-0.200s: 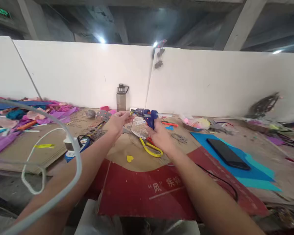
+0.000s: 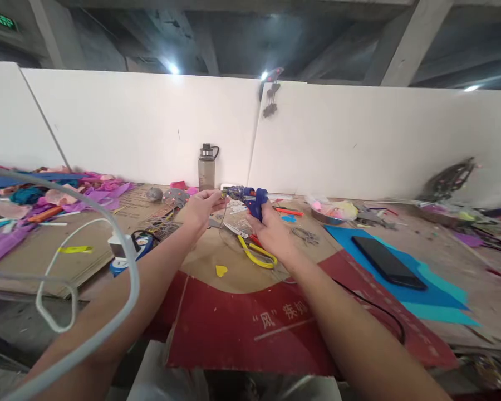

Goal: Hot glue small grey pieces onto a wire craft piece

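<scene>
My right hand (image 2: 272,232) is wrapped round the handle of a blue glue gun (image 2: 250,198), whose nozzle points left. My left hand (image 2: 201,210) is pinched shut just at the nozzle tip, holding a small piece I cannot make out. Both hands hover over a brown cardboard sheet (image 2: 217,253). Below them lie yellow-handled scissors (image 2: 254,253) and a small yellow heart cutout (image 2: 221,270).
A grey water bottle (image 2: 207,166) stands at the white partition behind. A black phone (image 2: 388,262) rests on blue felt (image 2: 438,295) at right. Purple and pink fabric scraps (image 2: 67,195) pile at left. A white cable (image 2: 87,267) loops in the left foreground. Red printed cardboard (image 2: 275,328) lies nearest me.
</scene>
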`<state>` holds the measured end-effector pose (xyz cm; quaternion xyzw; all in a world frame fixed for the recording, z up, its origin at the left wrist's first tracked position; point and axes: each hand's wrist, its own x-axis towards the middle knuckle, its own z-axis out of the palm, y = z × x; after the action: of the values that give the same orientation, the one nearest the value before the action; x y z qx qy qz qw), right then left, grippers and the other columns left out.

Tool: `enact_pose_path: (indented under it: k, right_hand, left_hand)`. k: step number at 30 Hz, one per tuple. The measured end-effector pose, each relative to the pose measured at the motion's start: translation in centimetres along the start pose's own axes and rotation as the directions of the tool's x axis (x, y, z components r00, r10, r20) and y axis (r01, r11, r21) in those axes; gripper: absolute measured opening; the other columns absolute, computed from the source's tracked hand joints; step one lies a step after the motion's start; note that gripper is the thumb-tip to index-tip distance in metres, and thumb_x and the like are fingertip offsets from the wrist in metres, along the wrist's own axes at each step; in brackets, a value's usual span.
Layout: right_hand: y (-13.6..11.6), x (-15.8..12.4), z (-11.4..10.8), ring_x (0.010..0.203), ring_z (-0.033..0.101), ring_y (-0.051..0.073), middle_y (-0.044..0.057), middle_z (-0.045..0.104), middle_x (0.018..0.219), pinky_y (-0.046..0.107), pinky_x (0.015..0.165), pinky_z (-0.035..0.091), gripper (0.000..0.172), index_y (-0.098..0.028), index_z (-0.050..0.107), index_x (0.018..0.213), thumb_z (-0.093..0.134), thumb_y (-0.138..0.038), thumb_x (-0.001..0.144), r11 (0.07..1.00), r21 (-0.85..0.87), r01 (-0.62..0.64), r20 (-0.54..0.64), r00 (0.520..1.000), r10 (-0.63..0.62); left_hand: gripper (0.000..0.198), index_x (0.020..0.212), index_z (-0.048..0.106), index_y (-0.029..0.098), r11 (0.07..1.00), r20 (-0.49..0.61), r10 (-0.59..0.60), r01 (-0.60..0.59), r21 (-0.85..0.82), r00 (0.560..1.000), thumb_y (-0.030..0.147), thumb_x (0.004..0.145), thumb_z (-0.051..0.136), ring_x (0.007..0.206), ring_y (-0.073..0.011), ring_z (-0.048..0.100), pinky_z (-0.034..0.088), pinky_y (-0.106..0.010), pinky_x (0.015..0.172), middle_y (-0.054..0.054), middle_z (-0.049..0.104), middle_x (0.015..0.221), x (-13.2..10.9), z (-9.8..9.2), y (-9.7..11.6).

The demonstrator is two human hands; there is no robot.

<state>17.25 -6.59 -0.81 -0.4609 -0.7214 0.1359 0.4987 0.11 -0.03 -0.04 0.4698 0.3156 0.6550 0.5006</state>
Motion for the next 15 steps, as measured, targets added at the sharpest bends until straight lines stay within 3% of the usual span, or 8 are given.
enact_pose_path:
  k: [4,8,11,15]
  right_hand:
    - [0.5,0.4,-0.4,0.067,0.055,0.016,0.004,0.063,0.089,0.032,0.065,0.048,0.025,-0.022,0.052,0.103,0.054,-0.033,0.081,0.965,0.235,-0.116,0.019,0.993,0.115]
    - [2.3,1.2,-1.3,0.052,0.047,0.01,-0.001,0.06,0.076,0.026,0.049,0.044,0.023,-0.022,0.048,0.086,0.061,-0.038,0.074,0.803,0.529,-0.274,0.085,0.959,0.271]
    - [4.6,1.7,-1.9,0.051,0.05,0.012,0.0,0.059,0.066,0.027,0.05,0.046,0.02,-0.022,0.049,0.077,0.059,-0.038,0.074,0.847,0.414,-0.334,0.057,0.938,0.342]
    - [7.7,1.9,-2.7,0.051,0.053,0.018,0.003,0.055,0.05,0.032,0.05,0.043,0.024,-0.022,0.051,0.063,0.063,-0.041,0.071,0.942,0.089,-0.322,-0.042,0.944,0.327]
  left_hand:
    - [0.022,0.071,0.063,0.013,0.998,-0.006,-0.035,0.034,-0.045,0.999,0.028,0.063,0.077,0.069,-0.0142,0.067,0.052,-0.027,0.069,-0.005,0.067,0.07,0.1,-0.1,0.2]
    - [0.026,0.072,0.065,0.014,0.998,-0.071,-0.048,0.05,0.039,0.996,0.033,0.06,0.078,0.065,-0.0109,0.062,0.041,-0.019,0.052,-0.003,0.066,0.072,0.6,-0.7,-0.1]
    - [0.025,0.071,0.067,0.016,0.986,-0.134,0.027,-0.004,0.17,0.991,0.035,0.059,0.077,0.058,-0.0083,0.053,0.029,-0.02,0.044,0.0,0.061,0.065,1.0,-0.9,-0.5]
    - [0.019,0.067,0.067,0.016,0.959,-0.099,0.133,-0.103,0.262,0.986,0.034,0.064,0.072,0.054,-0.0072,0.044,0.03,-0.022,0.05,0.002,0.057,0.06,0.9,-0.6,-0.7]
